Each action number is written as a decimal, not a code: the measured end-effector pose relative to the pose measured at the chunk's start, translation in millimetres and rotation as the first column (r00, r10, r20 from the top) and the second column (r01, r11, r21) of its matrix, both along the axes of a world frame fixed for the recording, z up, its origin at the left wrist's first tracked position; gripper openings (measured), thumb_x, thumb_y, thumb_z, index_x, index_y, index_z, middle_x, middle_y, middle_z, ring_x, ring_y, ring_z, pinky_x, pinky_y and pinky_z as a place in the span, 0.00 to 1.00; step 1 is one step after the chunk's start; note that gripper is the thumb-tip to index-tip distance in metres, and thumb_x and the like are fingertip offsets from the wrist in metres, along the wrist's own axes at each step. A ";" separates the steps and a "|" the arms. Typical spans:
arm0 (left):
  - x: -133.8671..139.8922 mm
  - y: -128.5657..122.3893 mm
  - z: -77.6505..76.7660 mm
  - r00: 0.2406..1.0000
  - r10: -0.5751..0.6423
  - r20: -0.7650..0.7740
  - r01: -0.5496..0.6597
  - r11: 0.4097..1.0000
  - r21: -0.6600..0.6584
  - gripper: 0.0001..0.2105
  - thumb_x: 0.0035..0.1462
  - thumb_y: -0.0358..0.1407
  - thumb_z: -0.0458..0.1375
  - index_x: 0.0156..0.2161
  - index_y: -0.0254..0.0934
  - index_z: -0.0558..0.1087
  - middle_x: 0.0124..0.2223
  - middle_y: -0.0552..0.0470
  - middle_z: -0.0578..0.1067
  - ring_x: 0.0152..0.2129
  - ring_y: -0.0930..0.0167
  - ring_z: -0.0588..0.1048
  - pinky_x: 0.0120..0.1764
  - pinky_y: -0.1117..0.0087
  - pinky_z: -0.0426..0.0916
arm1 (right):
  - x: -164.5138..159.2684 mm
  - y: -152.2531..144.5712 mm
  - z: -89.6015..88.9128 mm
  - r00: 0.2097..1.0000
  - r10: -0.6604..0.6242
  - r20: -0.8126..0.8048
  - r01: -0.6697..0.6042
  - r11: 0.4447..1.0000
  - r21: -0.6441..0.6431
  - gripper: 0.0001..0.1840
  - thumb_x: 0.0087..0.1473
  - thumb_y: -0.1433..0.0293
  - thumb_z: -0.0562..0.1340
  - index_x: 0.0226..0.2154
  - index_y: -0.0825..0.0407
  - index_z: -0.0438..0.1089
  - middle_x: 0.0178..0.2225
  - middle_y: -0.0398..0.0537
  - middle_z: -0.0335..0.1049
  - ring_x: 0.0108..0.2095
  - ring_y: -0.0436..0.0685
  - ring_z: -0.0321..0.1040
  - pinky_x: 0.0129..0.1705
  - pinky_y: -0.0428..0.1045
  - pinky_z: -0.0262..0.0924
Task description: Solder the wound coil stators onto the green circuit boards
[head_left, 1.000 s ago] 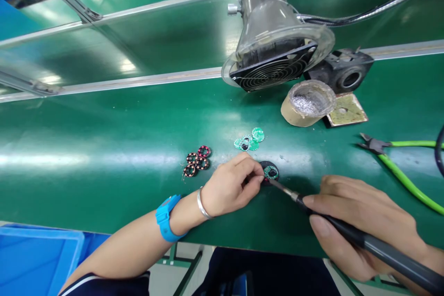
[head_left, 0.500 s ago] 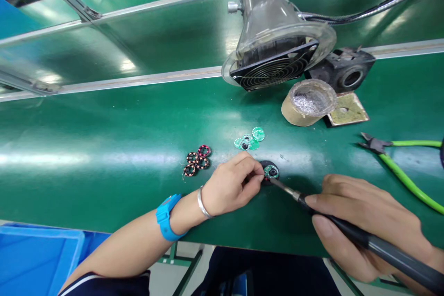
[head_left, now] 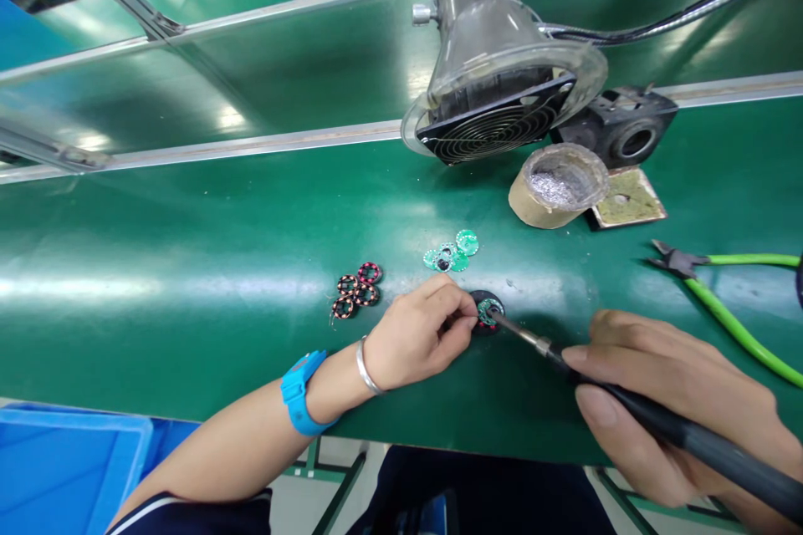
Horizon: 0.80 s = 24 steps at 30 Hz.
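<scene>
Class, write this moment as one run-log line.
left hand: at edge of round part | right hand: holds iron, tip at part | coils, discs: on bench

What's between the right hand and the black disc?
The front of the soldering iron, slanting from the right hand toward the black disc, in the head view.

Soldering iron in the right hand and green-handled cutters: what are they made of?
Soldering iron: black grip, probably plastic or rubber by its dull sheen; shaft looks metallic, with grey glints. Cutters: dark grey blades, likely steel by their metallic look; smooth, bright green handles suggest plastic, perhaps over metal.
</scene>
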<state>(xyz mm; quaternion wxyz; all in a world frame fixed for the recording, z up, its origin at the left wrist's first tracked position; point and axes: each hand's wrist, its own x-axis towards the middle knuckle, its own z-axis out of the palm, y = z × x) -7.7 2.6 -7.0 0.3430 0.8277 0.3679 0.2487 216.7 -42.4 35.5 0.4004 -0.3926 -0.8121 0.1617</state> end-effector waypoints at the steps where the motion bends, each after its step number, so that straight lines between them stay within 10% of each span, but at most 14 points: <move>1: 0.0 0.2 0.1 1.000 -0.001 -0.003 0.001 1.000 -0.002 0.04 0.54 0.25 0.54 0.34 0.34 0.69 0.31 0.53 0.67 0.23 0.77 0.66 0.27 0.77 0.64 | 0.2 0.1 -1.0 1.000 -0.012 -0.016 0.012 1.000 0.000 0.12 0.51 0.77 0.58 0.40 0.52 0.68 0.23 0.46 0.69 0.25 0.54 0.71 0.24 0.50 0.67; 7: -0.6 2.0 2.0 1.000 -0.020 -0.002 0.020 1.000 0.003 0.04 0.56 0.25 0.52 0.34 0.34 0.68 0.30 0.52 0.68 0.25 0.76 0.66 0.30 0.75 0.66 | -13.4 10.9 -23.2 0.981 -0.174 -0.087 0.175 0.984 0.007 0.17 0.55 0.77 0.59 0.48 0.50 0.67 0.28 0.41 0.73 0.24 0.48 0.69 0.25 0.45 0.65; 24: -1.9 0.3 0.2 0.998 -0.051 -0.034 0.053 0.997 0.061 0.05 0.57 0.24 0.50 0.34 0.35 0.66 0.33 0.50 0.71 0.31 0.73 0.69 0.35 0.73 0.67 | -21.1 23.8 -46.6 0.997 0.045 -0.057 -0.051 0.993 -0.108 0.17 0.53 0.80 0.60 0.47 0.52 0.67 0.33 0.46 0.72 0.34 0.52 0.67 0.39 0.49 0.63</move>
